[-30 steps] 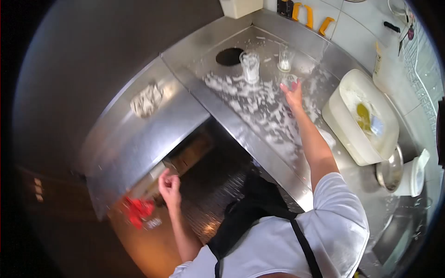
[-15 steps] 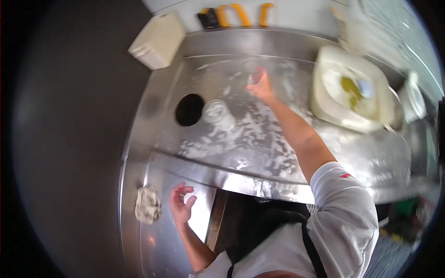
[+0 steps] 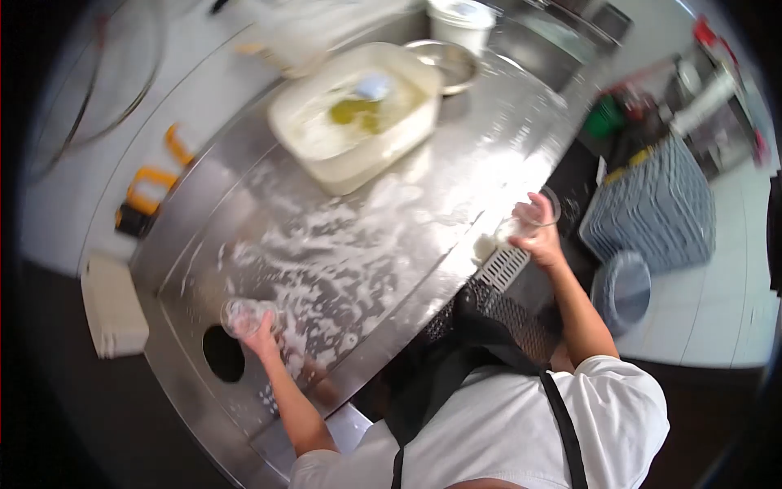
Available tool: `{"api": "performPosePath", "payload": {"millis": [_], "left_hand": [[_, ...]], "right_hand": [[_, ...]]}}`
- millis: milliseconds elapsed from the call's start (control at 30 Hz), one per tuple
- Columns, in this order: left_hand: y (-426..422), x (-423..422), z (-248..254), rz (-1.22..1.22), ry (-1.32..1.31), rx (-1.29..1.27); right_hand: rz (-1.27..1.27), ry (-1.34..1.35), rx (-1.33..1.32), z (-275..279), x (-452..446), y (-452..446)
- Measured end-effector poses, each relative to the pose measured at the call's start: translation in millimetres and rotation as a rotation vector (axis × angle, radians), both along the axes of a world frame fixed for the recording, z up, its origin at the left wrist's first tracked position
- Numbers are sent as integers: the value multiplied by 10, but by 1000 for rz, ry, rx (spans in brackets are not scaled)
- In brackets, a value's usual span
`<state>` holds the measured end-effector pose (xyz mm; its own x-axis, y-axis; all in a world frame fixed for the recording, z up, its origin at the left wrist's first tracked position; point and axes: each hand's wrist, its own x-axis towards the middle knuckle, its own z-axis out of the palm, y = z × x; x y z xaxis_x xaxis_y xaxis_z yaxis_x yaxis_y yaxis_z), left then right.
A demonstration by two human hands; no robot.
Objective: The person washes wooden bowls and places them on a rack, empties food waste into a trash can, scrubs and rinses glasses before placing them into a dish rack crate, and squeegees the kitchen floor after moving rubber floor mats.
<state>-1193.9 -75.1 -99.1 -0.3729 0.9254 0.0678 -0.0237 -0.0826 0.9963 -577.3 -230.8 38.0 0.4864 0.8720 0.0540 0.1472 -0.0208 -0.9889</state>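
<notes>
- Stainless steel counter (image 3: 476, 151), wet and streaked with white foam, runs beneath the landmark, a cream plastic tub (image 3: 366, 165), which has yellow-green and pale blue items (image 3: 354, 114) in it.
- The left hand (image 3: 261, 336) is curled around a clear drinking glass (image 3: 243, 317), left of the tub and nearer the person, beside a round black hole (image 3: 222, 355); whether the glass touches the steel, one cannot tell.
- The right hand (image 3: 538, 238) has its thumb and fingers spread around a second clear glass (image 3: 551, 204), right of the tub, by the counter's near edge.
- Stacked grey plastic crates (image 3: 652, 208) stand farther right of the tub, past that edge.
- Both glasses are probably light, rigid and breakable, and slippery if wet or soapy; a full wrap around the side wall, clear of the thin rim, seems the surest hold.
</notes>
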Motion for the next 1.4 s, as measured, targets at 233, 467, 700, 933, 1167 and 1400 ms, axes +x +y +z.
{"api": "performPosePath", "payload": {"millis": [233,467,700,933,1167,1400], "left_hand": [[143,1979,699,-521,-40,54],[218,5158,1000,-761,-314,237],[209,7663,1523,-744,-245,-50],[683,9371,1308,-893,-251,-117],[1600,11465,1285,-1060,-51,-166],[2447,13614,1562,-1084,-286,-155]], "right_hand": [[-605,152,182,-409,1329,-1932],[-788,242,179,-1154,2780,-2873],[-909,-42,39,-927,4204,-2536],[-888,179,205,-814,5578,-1838],[-747,-139,194,-641,7856,-596],[-496,-166,165,13,10010,1287]]}}
